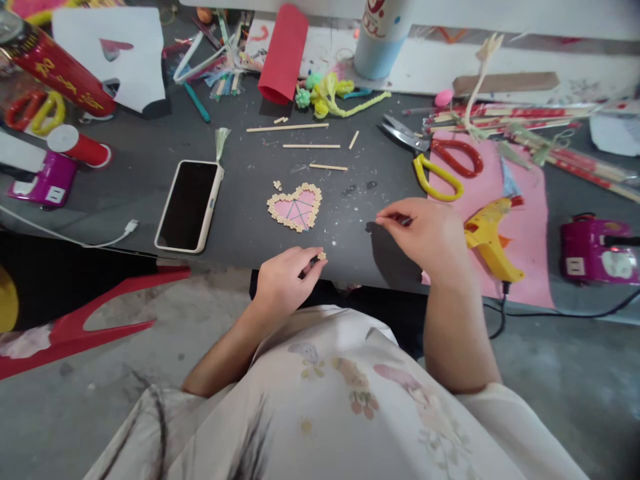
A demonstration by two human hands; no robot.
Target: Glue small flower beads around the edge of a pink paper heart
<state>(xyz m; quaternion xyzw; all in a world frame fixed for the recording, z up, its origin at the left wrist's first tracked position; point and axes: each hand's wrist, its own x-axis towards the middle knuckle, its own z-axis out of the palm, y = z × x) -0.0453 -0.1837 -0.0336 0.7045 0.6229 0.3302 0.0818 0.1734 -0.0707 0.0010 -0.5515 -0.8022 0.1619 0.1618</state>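
Near the table's front edge, my left hand [287, 277] pinches a tiny cream flower-shaped piece [321, 256] between thumb and fingertips. Just beyond it lies a pink heart [306, 198] edged with cream flower pieces, with dark lines crossing its middle. A few loose flower pieces [277, 185] rest at its upper left. My right hand [420, 230] hovers over the table to the right, its thumb and forefinger pressed together. Whatever is between those fingertips, if anything, is too small to make out. Beside that hand a yellow glue gun [493, 240] lies on a pink sheet [533, 227].
Thin wooden sticks [311, 147] lie beyond the heart. Red-and-yellow scissors [435, 157] sit at the right, partly over the pink sheet. A phone [189, 207] is at the left, near a red spool [80, 145] and a can [60, 67]. A bottle [383, 40] stands at the back.
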